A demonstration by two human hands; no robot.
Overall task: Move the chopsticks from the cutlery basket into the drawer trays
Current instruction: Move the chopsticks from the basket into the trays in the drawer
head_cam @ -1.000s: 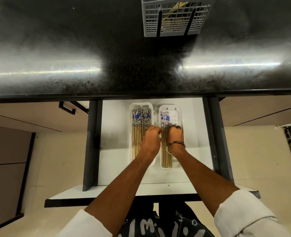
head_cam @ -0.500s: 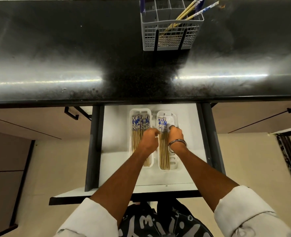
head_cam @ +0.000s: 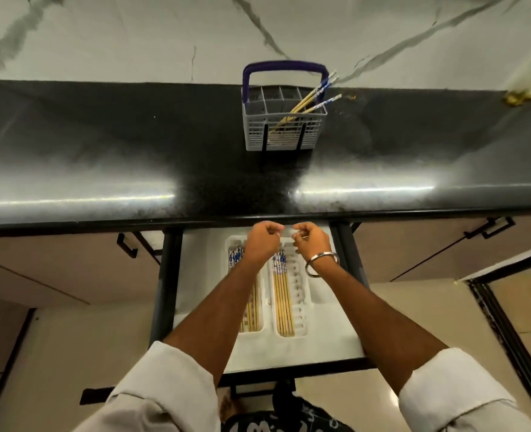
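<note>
A grey cutlery basket (head_cam: 284,132) with a dark blue handle stands on the black counter and holds a few blue-tipped bamboo chopsticks (head_cam: 312,102) leaning right. Below, in the open white drawer (head_cam: 195,275), two white trays lie side by side. The left tray (head_cam: 231,241) and the right tray (head_cam: 301,294) each hold several chopsticks (head_cam: 282,304). My left hand (head_cam: 262,241) and my right hand (head_cam: 311,243), with a metal bangle on the wrist, hover above the trays' far ends, near the counter's edge. Both have loosely curled fingers and hold nothing.
The black counter (head_cam: 133,157) runs across the view with a marbled wall behind it. Closed beige cabinet fronts with black handles (head_cam: 127,244) flank the drawer. The drawer's dark rails (head_cam: 164,285) run along both sides. A brass fitting (head_cam: 516,96) sits far right.
Both hands have lifted off the chopsticks in the trays and risen toward the counter's edge. The view has tilted up, so the whole basket and the wall show.
</note>
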